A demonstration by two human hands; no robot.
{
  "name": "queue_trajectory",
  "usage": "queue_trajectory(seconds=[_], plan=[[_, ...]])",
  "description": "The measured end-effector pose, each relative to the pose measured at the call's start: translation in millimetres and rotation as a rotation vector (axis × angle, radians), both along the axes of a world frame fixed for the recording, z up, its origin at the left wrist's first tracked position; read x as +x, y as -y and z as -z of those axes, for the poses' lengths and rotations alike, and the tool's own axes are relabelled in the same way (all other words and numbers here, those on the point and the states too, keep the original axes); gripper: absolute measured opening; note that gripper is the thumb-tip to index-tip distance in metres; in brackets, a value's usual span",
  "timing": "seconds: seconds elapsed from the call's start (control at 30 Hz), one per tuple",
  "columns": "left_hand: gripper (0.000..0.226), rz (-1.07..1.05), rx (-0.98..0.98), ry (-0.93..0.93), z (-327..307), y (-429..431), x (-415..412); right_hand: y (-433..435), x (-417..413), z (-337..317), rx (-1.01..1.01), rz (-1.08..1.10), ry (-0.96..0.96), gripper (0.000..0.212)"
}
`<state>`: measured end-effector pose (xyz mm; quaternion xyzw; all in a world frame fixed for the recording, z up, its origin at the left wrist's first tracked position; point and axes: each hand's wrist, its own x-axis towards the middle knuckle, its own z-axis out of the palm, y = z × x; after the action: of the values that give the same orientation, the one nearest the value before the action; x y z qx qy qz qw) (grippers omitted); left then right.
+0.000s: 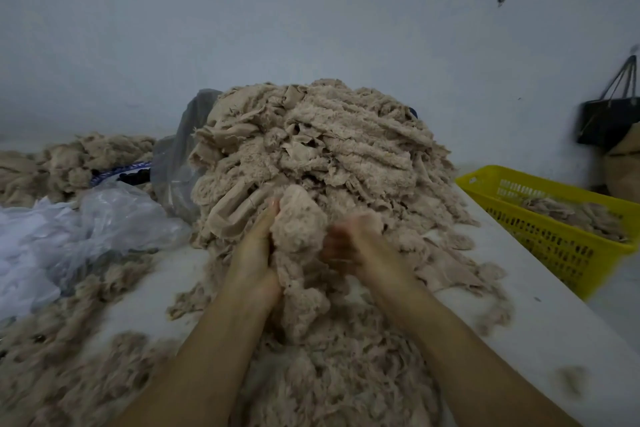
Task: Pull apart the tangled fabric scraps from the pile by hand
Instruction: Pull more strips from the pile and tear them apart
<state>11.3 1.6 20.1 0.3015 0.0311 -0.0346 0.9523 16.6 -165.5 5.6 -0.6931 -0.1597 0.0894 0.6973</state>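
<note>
Our left hand (258, 246) has its fingers (272, 215) wrapped round one side of a fluffy clump (299, 218) at the front foot of the pile (329, 149). Our right hand (356, 243) sits against the clump's other side with fingers curled inward, but blur hides whether they actually hold cloth, so we cannot tell.

To do this well, we judge that we should take small pinches close together, draw them sideways slowly, and let knotted threads slip rather than snap. A big fistful would likely drag the heap forward.

The scraps are beige and frayed, some woolly and some smooth, lying in flat ragged strips stacked into a dome. Loose lint spreads over the white table (519, 288). Crinkled clear plastic bags (104, 218) lie to the left, and a perforated yellow basket (485, 182) holding a few scraps stands to the right.
</note>
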Motion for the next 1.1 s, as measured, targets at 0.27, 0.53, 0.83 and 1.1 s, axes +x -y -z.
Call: queue_trajectory(seconds=[0.27,0.53,0.83,1.1], plan=[[0.028,-0.259,-0.110,0.053,-3.8,-14.3,7.9,-2.6,-6.9,6.4,-0.468,-0.296,0.235,0.018],[0.021,-0.333,0.468,0.189,-3.5,1.5,0.2,7.6,7.3,-12.2,0.554,-0.035,-0.328,0.034],[0.020,-0.247,1.024,0.364,6.9,26.0,-10.5,2.9,10.7,-3.5,0.425,0.018,-0.157,0.037],[0.021,-0.274,0.917,0.284,10.4,17.8,-6.7,-8.8,0.1,1.2,0.002,0.060,0.065,0.043]])
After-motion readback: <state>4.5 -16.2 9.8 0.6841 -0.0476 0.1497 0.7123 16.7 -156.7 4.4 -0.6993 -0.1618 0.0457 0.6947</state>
